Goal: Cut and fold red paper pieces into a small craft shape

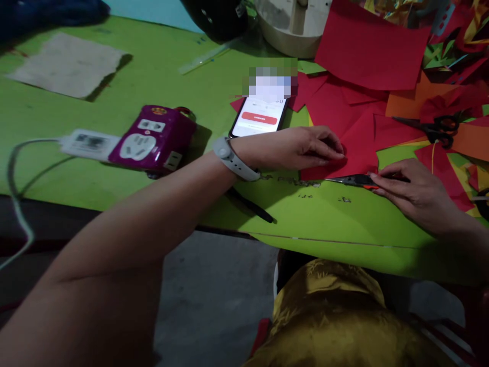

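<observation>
My left hand (315, 147) reaches across from the left with its fingers curled together against a sheet of red paper (359, 145). The paper lies near the front edge of the green table (214, 204). In my right hand (414, 191) is a pointed silver-and-black tool (353, 180) with an orange part, gripped between thumb and fingers. Its tip points left, along the paper's near edge. The frame does not show clearly whether it is a knife or scissors. Beyond my left wrist lies a lit phone (260, 117), partly hidden by the forearm.
Black-handled scissors (439, 130) lie among red, orange and yellow paper pieces at right. A purple power socket (153, 137) with a white plug (89, 145) sits at left. A dark pen-like stick (254, 206) lies near the edge. A round beige container (292, 30) stands behind.
</observation>
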`<control>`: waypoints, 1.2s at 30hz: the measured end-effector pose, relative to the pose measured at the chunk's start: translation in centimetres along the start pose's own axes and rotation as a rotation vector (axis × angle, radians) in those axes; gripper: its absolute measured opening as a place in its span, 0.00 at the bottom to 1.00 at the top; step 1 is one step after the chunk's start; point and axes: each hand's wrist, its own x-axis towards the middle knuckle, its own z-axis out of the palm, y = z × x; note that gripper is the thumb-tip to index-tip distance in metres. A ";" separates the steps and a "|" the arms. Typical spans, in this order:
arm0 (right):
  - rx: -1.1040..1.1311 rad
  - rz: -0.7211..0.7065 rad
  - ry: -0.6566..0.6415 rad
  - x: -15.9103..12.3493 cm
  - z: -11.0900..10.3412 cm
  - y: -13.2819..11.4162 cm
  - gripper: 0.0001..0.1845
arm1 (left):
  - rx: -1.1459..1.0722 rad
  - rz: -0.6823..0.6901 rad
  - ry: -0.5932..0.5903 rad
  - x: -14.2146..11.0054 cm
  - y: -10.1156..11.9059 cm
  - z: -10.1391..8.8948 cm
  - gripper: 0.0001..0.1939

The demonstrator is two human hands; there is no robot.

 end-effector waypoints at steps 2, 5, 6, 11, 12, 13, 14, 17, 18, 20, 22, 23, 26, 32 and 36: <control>0.016 -0.005 0.019 0.2 0.0 -0.2 0.14 | -0.010 0.001 -0.004 0.0 0.0 0.0 0.20; 0.042 0.003 0.005 0.5 0.0 -0.5 0.14 | -0.016 -0.001 0.006 0.0 0.0 0.0 0.20; 0.044 0.002 0.001 0.6 0.1 -0.6 0.14 | -0.019 0.002 0.008 0.0 0.0 0.0 0.20; 0.055 -0.005 0.012 1.1 0.3 -0.9 0.14 | -0.038 0.005 0.024 0.0 0.1 0.1 0.20; 0.061 -0.003 0.003 1.2 0.4 -0.9 0.14 | -0.035 -0.001 0.028 0.1 0.1 0.1 0.20; 0.066 -0.003 -0.007 1.3 0.4 -1.0 0.14 | -0.032 -0.004 0.030 0.1 0.1 0.1 0.20; 0.068 -0.004 -0.016 1.3 0.4 -1.0 0.14 | -0.029 -0.005 0.026 0.1 0.1 0.1 0.20; 0.066 0.002 -0.024 1.5 0.4 -1.2 0.14 | -0.025 0.006 0.014 0.1 0.2 0.1 0.21; 0.068 -0.003 -0.019 1.6 0.4 -1.3 0.14 | -0.025 0.003 0.012 0.2 0.2 0.1 0.21; 0.083 -0.017 -0.011 1.9 0.4 -1.6 0.14 | -0.026 -0.012 0.020 0.2 0.2 0.1 0.21; 0.112 -0.030 -0.008 2.2 0.6 -1.7 0.13 | -0.029 -0.025 0.037 0.3 0.1 0.2 0.20; 0.123 -0.032 -0.008 2.3 0.6 -1.7 0.13 | -0.029 -0.026 0.043 0.3 0.1 0.2 0.20; 0.118 -0.032 -0.008 2.5 1.0 -1.6 0.14 | -0.022 -0.003 0.037 0.2 0.0 0.3 0.21; 0.149 -0.089 -0.014 2.3 1.8 -2.0 0.16 | 0.003 0.038 0.038 0.1 -0.4 0.4 0.21; 0.163 -0.125 -0.066 0.7 0.9 -2.9 0.16 | -0.010 0.065 0.068 -0.1 -0.2 0.8 0.19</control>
